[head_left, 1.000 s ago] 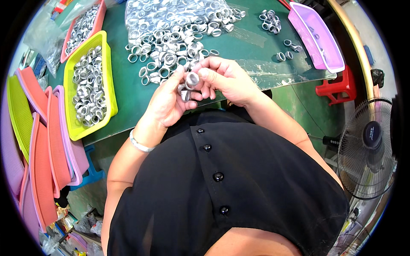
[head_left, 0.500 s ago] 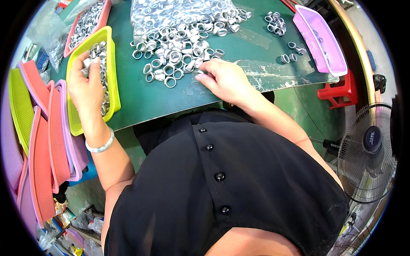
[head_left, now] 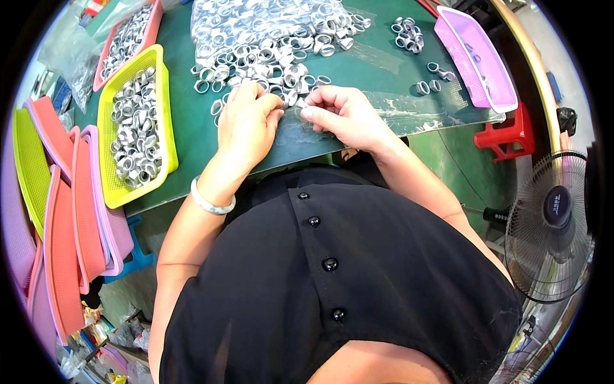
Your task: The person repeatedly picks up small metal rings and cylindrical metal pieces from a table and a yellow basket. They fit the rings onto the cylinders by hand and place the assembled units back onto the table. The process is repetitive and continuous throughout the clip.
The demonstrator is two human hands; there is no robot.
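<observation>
Silver-grey metal rings with wide tops lie in a loose pile on the green table, spilling from a clear plastic bag. At the pile's near edge my two hands are close together. My right hand pinches a ring between thumb and fingertips. My left hand, a pale bangle on its wrist, is closed with fingers curled beside the pile; what they hold, if anything, is hidden. To its left stands a yellow-green basket with many rings in it.
A red-pink basket of rings stands at the far left. On the right are a small ring cluster, a few single rings and a purple basket. Stacked baskets, a red stool and a fan surround the table.
My left hand has moved right from over the yellow-green basket to the pile beside my right hand. The right hand stays near the same spot, its fingers pinched on a ring.
</observation>
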